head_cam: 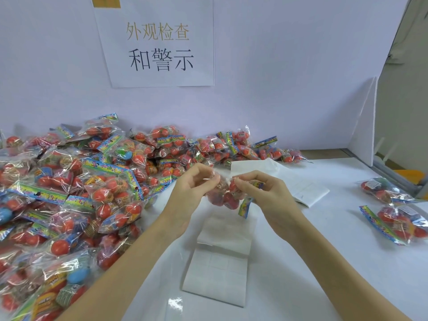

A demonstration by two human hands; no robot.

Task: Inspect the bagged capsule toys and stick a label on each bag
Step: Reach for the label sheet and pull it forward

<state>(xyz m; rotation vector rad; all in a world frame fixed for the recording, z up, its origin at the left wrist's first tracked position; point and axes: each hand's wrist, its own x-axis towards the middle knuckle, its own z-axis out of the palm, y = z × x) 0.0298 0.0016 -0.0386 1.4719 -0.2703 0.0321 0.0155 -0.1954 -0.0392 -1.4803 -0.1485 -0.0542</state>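
Label sheet (pixel 217 274) below; both hands apparently pinch bag (pixel 223 193).

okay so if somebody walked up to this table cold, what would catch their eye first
Probably the big heap of bagged red capsule toys filling the left side of the table, up against the back wall. Next, the two hands at centre: the left hand and right hand hold one bag between them above a label sheet. The wall sign with large Chinese characters hangs above, and two bags lie apart at the right edge.
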